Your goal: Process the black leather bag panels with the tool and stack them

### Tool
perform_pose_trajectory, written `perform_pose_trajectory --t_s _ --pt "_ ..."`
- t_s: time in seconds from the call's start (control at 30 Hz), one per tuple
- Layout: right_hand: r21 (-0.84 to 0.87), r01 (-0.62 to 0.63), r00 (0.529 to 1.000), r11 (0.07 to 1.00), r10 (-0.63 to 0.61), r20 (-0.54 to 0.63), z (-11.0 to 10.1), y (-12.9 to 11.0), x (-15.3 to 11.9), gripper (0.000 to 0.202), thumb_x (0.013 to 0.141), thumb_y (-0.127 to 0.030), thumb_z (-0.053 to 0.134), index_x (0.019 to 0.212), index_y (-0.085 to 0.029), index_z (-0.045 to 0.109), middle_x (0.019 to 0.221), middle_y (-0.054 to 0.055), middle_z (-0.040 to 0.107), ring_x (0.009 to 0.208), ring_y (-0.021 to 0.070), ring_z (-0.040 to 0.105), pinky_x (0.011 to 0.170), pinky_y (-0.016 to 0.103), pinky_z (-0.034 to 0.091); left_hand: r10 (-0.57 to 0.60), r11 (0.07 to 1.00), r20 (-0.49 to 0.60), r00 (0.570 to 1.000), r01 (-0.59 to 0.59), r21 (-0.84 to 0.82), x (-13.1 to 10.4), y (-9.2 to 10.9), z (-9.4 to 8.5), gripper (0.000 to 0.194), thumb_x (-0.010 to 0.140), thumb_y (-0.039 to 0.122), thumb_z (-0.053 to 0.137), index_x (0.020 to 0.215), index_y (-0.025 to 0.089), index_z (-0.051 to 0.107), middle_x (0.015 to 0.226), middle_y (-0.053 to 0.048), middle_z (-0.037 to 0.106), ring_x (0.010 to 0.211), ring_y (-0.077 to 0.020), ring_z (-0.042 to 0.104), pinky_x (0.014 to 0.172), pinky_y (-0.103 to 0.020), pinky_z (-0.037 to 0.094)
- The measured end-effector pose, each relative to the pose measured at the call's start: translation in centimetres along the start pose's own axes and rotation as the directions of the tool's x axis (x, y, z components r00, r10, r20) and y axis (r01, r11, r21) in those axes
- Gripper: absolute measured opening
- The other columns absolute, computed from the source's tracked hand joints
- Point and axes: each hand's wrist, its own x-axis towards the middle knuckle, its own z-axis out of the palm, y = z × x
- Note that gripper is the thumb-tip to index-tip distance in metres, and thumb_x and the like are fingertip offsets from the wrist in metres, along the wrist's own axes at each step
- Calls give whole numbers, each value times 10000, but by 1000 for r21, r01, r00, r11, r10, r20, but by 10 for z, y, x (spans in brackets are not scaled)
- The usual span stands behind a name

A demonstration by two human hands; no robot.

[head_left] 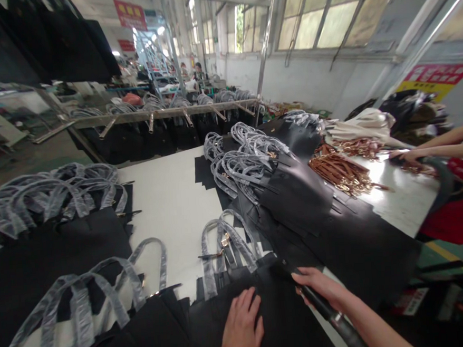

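My left hand (242,327) lies flat on a black leather-like bag (280,297), its fingers stretched out. In my right hand (322,286) is a black tube-shaped tool (317,302) with a silver ring and a thick dark tail; its front end is over the bag's right side. Beyond my left hand, the bag's handles (207,249) stand up in clear plastic wrap, with a gold-coloured metal clasp (225,240) between them. To the left lies another black bag (147,332) with wrapped handles (80,303).
More black bags (307,189) are heaped on the right, beside brown straps (342,173) with gold hardware. A co-worker's hands (410,155) hold a dark tool at the far right. Behind the white table (165,199) runs a metal rack (164,115) hung with bags.
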Motion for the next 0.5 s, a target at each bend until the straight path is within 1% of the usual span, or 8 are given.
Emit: perform_pose_trajectory --t_s 0.07,0.17,0.23,0.3,0.37,0.4,0.43,0.5 --pt "7 21 1000 1000 -20 -13 9 -10 11 306 792 -452 627 899 -178 542 572 -32 596 349 90 533 324 181 386 -6 1000 12 1000 6 -2 0 0 0 451 864 250 503 1314 256 494 1404 -46 479 1255 -252 455 1033 -430 388" --pt "6 70 996 998 -69 -63 22 -23 24 340 791 -423 645 1012 -183 550 567 -56 572 347 81 515 327 177 369 -18 1000 28 999 18 -3 -1 0 1 457 870 256 497 1327 265 480 1418 -36 466 1266 -253 445 1039 -440 382" --pt "-2 84 992 996 -84 -96 25 -22 20 390 780 -419 666 1074 -190 552 563 -62 565 347 79 509 328 176 357 -27 1000 29 999 28 -13 -2 0 0 451 879 276 494 1329 267 479 1421 -33 464 1268 -253 444 1042 -442 379" --pt "-7 72 991 997 -72 -113 22 -12 7 428 758 -430 689 1087 -188 561 563 -53 577 354 88 517 331 184 361 -33 999 24 999 34 -27 -2 1 0 442 887 302 492 1328 263 482 1415 -38 471 1266 -255 445 1041 -443 379" --pt "-2 42 991 999 -41 -124 16 0 -8 428 742 -454 696 1050 -185 571 558 -42 585 356 100 521 330 195 370 -36 999 19 999 36 -38 -2 1 -1 435 892 318 490 1323 259 487 1413 -41 473 1264 -255 447 1040 -442 379" --pt "7 24 991 1000 -23 -129 13 4 -14 403 741 -472 688 999 -184 575 557 -37 585 355 102 522 328 199 371 -35 998 17 999 36 -42 -2 1 -1 432 893 321 491 1321 258 490 1415 -42 472 1264 -255 447 1040 -441 378" --pt "18 11 991 1000 -8 -135 11 7 -17 375 745 -488 676 940 -184 573 559 -32 585 355 103 523 328 200 373 -33 998 15 999 34 -45 -2 1 0 430 893 321 491 1318 257 493 1416 -43 470 1263 -255 448 1041 -439 377" --pt "46 8 990 999 -1 -143 11 6 -14 333 769 -496 643 847 -188 546 577 -24 590 364 99 528 337 200 380 -26 998 11 1000 26 -49 -2 -1 1 431 892 318 493 1319 256 494 1418 -43 468 1265 -254 446 1041 -435 377"
